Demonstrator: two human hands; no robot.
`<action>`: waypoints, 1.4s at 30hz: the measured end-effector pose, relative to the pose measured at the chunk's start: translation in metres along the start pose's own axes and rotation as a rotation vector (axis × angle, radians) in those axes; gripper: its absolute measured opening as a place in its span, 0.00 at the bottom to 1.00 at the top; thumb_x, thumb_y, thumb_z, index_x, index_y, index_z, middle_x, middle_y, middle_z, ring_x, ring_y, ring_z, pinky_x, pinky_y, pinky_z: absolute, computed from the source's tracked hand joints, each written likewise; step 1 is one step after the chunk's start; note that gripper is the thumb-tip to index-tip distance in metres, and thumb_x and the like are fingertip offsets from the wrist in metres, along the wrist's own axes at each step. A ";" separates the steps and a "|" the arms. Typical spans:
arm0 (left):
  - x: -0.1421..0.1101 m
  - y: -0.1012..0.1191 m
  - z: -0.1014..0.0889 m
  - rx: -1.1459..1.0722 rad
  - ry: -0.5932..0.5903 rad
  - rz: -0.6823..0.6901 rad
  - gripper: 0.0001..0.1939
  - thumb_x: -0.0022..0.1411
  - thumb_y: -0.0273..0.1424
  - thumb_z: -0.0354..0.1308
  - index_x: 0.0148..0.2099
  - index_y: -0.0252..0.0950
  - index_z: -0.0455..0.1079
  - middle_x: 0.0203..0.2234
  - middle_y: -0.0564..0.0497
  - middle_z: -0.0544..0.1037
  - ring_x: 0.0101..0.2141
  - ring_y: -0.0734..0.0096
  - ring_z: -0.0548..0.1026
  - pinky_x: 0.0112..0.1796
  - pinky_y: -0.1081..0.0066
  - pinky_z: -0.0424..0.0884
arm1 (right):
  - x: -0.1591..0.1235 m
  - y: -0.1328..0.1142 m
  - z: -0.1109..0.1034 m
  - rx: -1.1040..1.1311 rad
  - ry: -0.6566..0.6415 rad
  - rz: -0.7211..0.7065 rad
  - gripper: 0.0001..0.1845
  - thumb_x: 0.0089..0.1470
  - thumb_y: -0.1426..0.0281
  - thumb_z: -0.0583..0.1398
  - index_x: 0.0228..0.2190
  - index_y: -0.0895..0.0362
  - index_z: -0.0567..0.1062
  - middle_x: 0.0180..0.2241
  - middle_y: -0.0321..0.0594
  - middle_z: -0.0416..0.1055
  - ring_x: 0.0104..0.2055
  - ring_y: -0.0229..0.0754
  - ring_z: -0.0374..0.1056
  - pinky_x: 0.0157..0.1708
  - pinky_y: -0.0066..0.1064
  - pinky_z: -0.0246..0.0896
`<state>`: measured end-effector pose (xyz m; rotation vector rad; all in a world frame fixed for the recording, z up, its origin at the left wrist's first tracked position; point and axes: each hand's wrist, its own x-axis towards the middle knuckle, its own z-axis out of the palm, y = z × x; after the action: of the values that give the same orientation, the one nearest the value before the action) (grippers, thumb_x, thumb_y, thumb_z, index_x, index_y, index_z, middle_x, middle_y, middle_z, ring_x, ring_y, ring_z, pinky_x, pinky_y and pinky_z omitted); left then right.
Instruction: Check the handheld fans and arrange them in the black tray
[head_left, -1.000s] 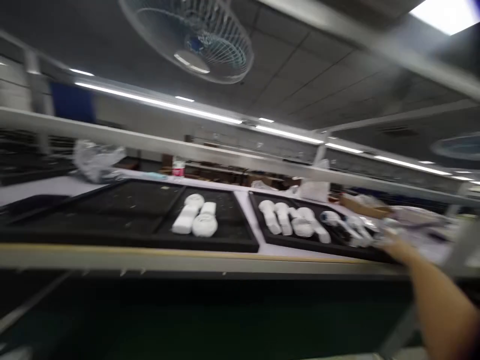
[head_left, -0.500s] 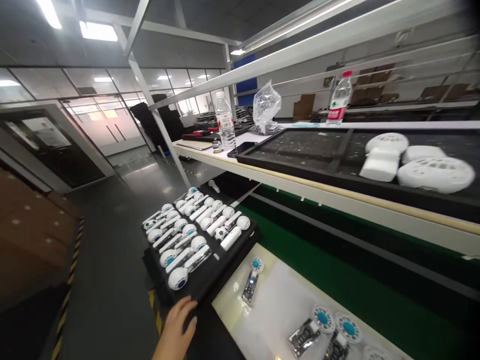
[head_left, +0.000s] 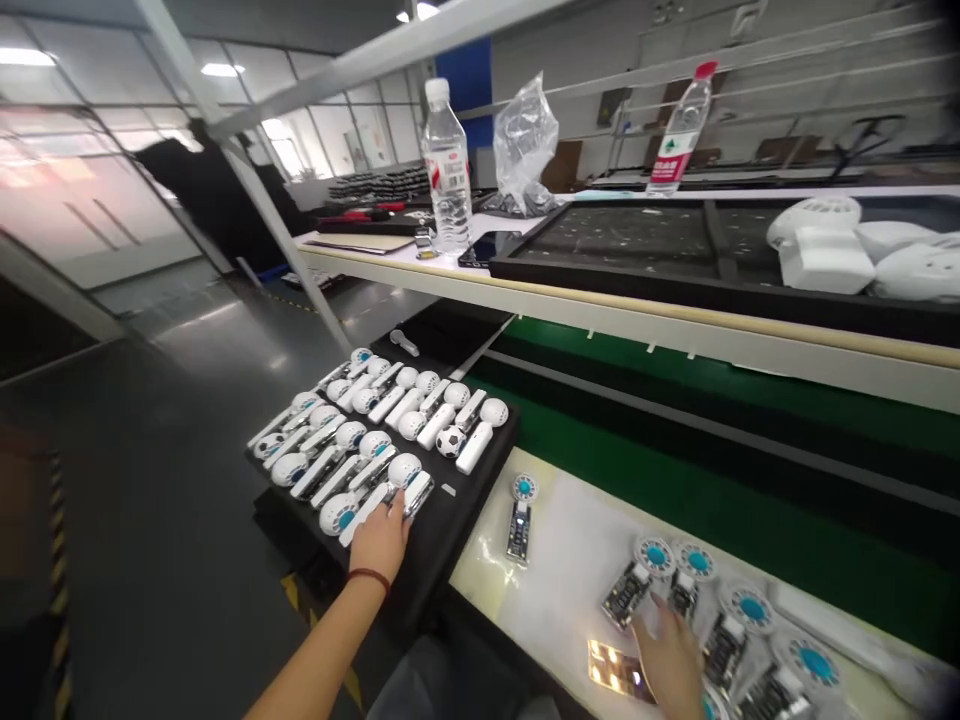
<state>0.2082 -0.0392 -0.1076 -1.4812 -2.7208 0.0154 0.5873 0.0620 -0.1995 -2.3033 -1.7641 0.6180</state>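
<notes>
Left grip (head_left: 381,540) curled on white device (head_left: 417,493), right grip (head_left: 670,660) open beside circuit board (head_left: 625,596)

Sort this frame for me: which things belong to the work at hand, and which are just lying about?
Work: left hand on white round-headed units in a black tray; right hand at circuit boards with teal-hubbed discs.
Lying about: two water bottles, plastic bag, phone.

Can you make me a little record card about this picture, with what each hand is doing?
Left hand: touching a white gadget
Gadget's place: black tray, with many more gadgets in rows
Right hand: next to circuit boards
Beside the boards: white discs with teal centres
On the shelf above: water bottle
</notes>
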 end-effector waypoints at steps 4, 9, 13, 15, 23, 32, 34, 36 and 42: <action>0.000 -0.006 0.002 -0.012 0.015 0.073 0.22 0.63 0.32 0.37 0.56 0.28 0.58 0.30 0.41 0.69 0.33 0.53 0.71 0.30 0.58 0.66 | 0.007 -0.016 0.020 -0.199 0.072 0.221 0.30 0.55 0.55 0.51 0.51 0.62 0.59 0.48 0.51 0.61 0.50 0.49 0.59 0.47 0.43 0.56; 0.000 -0.025 0.002 -0.120 0.051 0.253 0.23 0.62 0.31 0.40 0.57 0.29 0.54 0.39 0.40 0.68 0.38 0.58 0.70 0.33 0.63 0.69 | 0.028 -0.044 0.039 -0.379 0.091 0.382 0.27 0.52 0.54 0.54 0.46 0.60 0.65 0.47 0.47 0.62 0.50 0.50 0.59 0.45 0.46 0.56; 0.001 -0.051 -0.009 -0.212 0.244 0.520 0.20 0.59 0.31 0.46 0.53 0.33 0.59 0.44 0.40 0.67 0.44 0.58 0.67 0.40 0.60 0.69 | 0.030 -0.060 0.051 -0.464 0.133 0.415 0.20 0.54 0.62 0.55 0.46 0.60 0.65 0.50 0.46 0.60 0.52 0.49 0.56 0.47 0.45 0.54; 0.003 -0.059 -0.020 -0.249 0.304 0.646 0.20 0.58 0.32 0.49 0.53 0.37 0.60 0.45 0.42 0.68 0.44 0.58 0.68 0.39 0.61 0.71 | 0.029 -0.064 0.053 -0.484 0.157 0.414 0.18 0.55 0.64 0.55 0.45 0.60 0.66 0.52 0.46 0.58 0.53 0.50 0.54 0.48 0.46 0.53; 0.002 -0.051 -0.049 -0.472 0.316 0.918 0.18 0.54 0.24 0.51 0.48 0.38 0.64 0.45 0.43 0.69 0.49 0.62 0.65 0.43 0.67 0.71 | 0.022 -0.090 0.031 -0.315 0.056 0.212 0.14 0.50 0.68 0.58 0.38 0.63 0.68 0.39 0.47 0.68 0.44 0.50 0.64 0.44 0.47 0.55; -0.004 0.026 -0.050 -1.624 -0.729 0.357 0.32 0.59 0.40 0.47 0.62 0.40 0.41 0.58 0.41 0.55 0.58 0.60 0.53 0.56 0.56 0.52 | -0.134 -0.201 -0.015 0.177 0.143 -0.154 0.25 0.48 0.61 0.54 0.46 0.58 0.57 0.44 0.44 0.64 0.46 0.41 0.63 0.46 0.26 0.60; -0.005 0.047 -0.065 -1.954 -0.936 0.130 0.31 0.57 0.43 0.50 0.59 0.38 0.48 0.50 0.41 0.67 0.52 0.59 0.63 0.52 0.59 0.59 | -0.173 -0.219 -0.019 0.356 0.179 -0.342 0.25 0.48 0.66 0.53 0.48 0.57 0.56 0.47 0.47 0.61 0.51 0.46 0.59 0.48 0.34 0.60; -0.008 0.062 -0.081 -2.146 -1.066 -0.087 0.22 0.56 0.44 0.51 0.47 0.35 0.64 0.38 0.45 0.75 0.43 0.61 0.71 0.46 0.64 0.64 | -0.200 -0.225 -0.023 0.446 0.165 -0.454 0.34 0.46 0.70 0.54 0.54 0.56 0.49 0.54 0.50 0.52 0.56 0.51 0.53 0.49 0.41 0.59; -0.017 0.088 -0.122 -2.203 -1.349 -0.279 0.29 0.55 0.51 0.45 0.23 0.29 0.68 0.19 0.46 0.73 0.22 0.70 0.71 0.30 0.69 0.67 | -0.217 -0.197 -0.049 0.438 0.110 -0.537 0.52 0.41 0.74 0.60 0.59 0.51 0.33 0.61 0.48 0.35 0.61 0.60 0.39 0.50 0.47 0.58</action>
<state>0.2965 -0.0076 0.0108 0.1121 0.6382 1.0188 0.3887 -0.0835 -0.0331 -1.4695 -1.8545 0.6716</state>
